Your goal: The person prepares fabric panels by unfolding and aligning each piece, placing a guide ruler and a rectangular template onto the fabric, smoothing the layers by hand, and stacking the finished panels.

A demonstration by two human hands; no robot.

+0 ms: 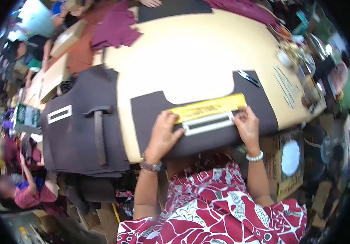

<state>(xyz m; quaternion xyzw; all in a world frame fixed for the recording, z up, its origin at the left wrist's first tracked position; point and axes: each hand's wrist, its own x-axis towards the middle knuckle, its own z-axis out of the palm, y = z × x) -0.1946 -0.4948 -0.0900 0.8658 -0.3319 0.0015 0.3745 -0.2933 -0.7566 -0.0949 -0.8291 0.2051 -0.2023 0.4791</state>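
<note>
A dark fabric piece point(150, 110) with a curved neckline cut lies at the near edge of the tan table point(191, 49). On it rest a yellow ruler point(209, 107) and a white rectangular frame template point(207, 124). My left hand point(163, 136) presses flat on the left end of the template and the ruler. My right hand point(246, 124) holds down the right end of the template with its fingertips. Neither hand grips anything.
A stack of dark fabric pieces point(73, 138) lies to the left with a hammer point(98, 130) and a second white template point(59, 114) on top. Scissors point(249, 77) lie beyond the ruler. Maroon cloth point(116, 28) is at the far side; clutter point(301, 57) crowds the right edge. Another person point(16, 193) sits lower left.
</note>
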